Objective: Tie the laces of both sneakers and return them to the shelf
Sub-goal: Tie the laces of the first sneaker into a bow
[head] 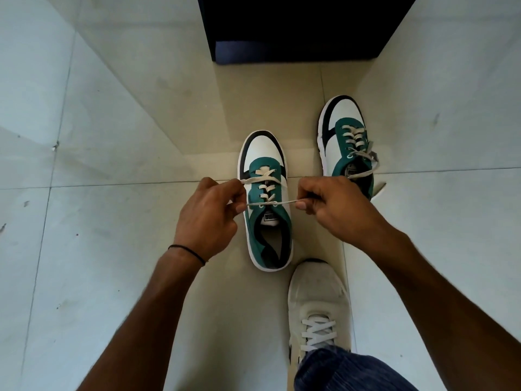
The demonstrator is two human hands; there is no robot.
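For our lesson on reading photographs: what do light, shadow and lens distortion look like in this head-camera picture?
Head view: soft, even daylight, no harsh glare; a broad faint shadow band crosses the floor tiles; wide-angle lens bows the grout lines and stretches both forearms; sneaker being laced stays sharp.

Indoor home-like floor spot: large pale glossy floor tiles [112, 249], dark navy cabinet base [296, 32] at top centre.

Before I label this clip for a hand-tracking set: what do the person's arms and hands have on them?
Both arms are bare from the bottom edge of the picture to the fingertips, with no sleeves, gloves, rings or watch visible. The left hand has a thin black cord band around its wrist. The right hand and its wrist carry nothing.
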